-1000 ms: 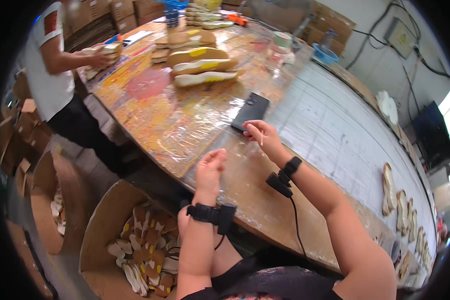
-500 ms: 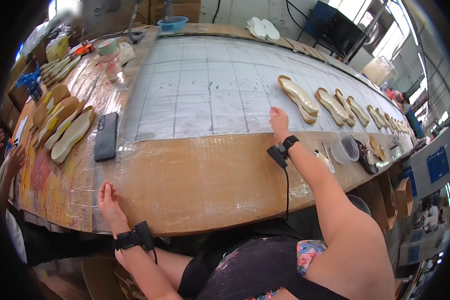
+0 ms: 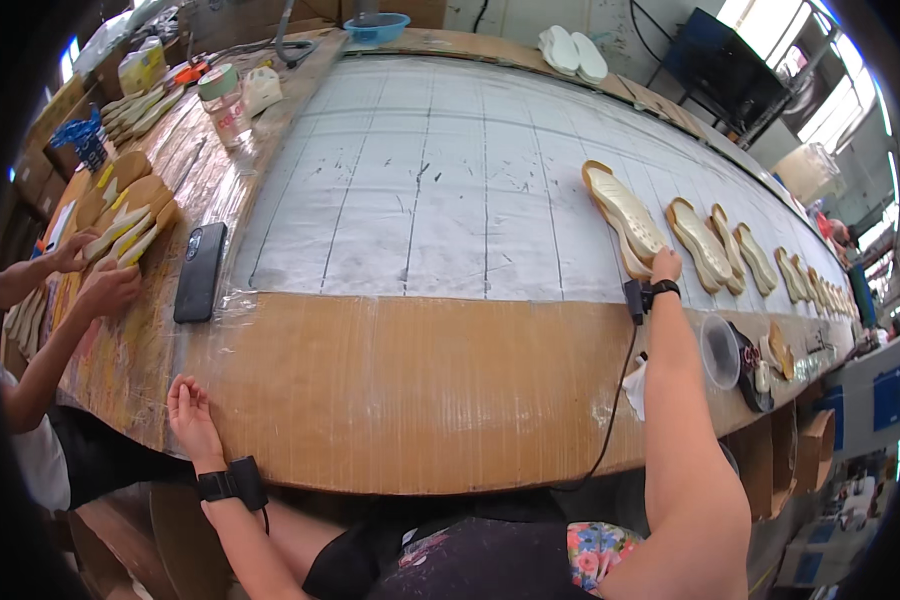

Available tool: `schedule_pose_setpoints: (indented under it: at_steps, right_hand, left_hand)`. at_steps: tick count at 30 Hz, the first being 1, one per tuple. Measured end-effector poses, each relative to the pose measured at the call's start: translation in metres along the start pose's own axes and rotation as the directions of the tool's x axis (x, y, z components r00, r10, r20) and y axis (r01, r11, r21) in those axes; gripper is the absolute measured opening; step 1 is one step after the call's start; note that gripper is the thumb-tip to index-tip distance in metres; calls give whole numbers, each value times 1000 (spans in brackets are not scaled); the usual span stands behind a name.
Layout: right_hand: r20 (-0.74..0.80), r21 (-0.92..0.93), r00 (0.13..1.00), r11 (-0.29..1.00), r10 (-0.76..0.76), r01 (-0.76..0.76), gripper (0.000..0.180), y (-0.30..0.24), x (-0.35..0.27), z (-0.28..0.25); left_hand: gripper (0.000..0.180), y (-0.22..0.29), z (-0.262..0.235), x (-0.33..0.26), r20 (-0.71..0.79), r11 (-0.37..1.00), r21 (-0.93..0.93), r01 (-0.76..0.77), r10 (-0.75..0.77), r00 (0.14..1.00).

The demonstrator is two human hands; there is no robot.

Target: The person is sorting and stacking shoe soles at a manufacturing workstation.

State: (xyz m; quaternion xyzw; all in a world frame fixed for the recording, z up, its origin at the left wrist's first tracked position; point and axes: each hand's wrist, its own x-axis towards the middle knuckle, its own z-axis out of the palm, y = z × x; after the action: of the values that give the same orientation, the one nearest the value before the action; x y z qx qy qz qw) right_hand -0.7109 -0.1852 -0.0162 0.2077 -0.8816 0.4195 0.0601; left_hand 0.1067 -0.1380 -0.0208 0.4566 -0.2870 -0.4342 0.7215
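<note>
My right hand (image 3: 667, 264) reaches to the near end of the closest pair of shoe soles (image 3: 626, 212), its fingers closed at the end of a sole. These soles are cream with tan edges and lie on a white sheet (image 3: 400, 240) ruled with dark lines. My left hand (image 3: 192, 412) rests palm up by the table's front left edge, fingers loosely curled and apart, holding nothing. A black phone (image 3: 201, 273) lies beyond it. More paired soles (image 3: 699, 243) run in a row to the right.
At the left, a co-worker's hands (image 3: 108, 288) handle soles from a pile (image 3: 135, 195). A clear cup (image 3: 719, 351) and a dark shoe (image 3: 751, 368) stand right of my right arm. Farther back are a bottle (image 3: 225, 108), a blue basin (image 3: 377, 30) and white soles (image 3: 573, 54).
My right hand has moved right, from bare sheet to the nearest soles. The co-worker's hands have come in to the sole pile at the left. My left hand still rests at the edge.
</note>
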Motion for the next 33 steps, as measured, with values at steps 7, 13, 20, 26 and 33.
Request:
schedule_pose_setpoints:
  at_steps: [7, 13, 20, 26, 33]
  right_hand:
    - [74, 658, 911, 667, 406, -351, 41, -12, -1, -7]
    - [608, -475, 793, 782, -40, 403, 48, -23, -13, -26]
    - [674, -298, 658, 692, -335, 658, 39, -22, -6, -6]
    - [733, 372, 621, 928, -277, -26, 21, -53, -52, -24]
    - [800, 599, 355, 675, -484, -431, 35, -106, -98, -4]
  left_hand:
    - [20, 2, 3, -1, 31, 1000, 2, 2, -2, 1000]
    - [20, 2, 3, -3, 40, 999, -32, -7, 8, 999]
    - [21, 2, 3, -4, 9, 994, -98, 45, -44, 999]
    - [18, 7, 16, -11, 13, 990, -143, 8, -6, 1000]
    - [16, 8, 18, -14, 5, 990, -129, -49, 50, 999]
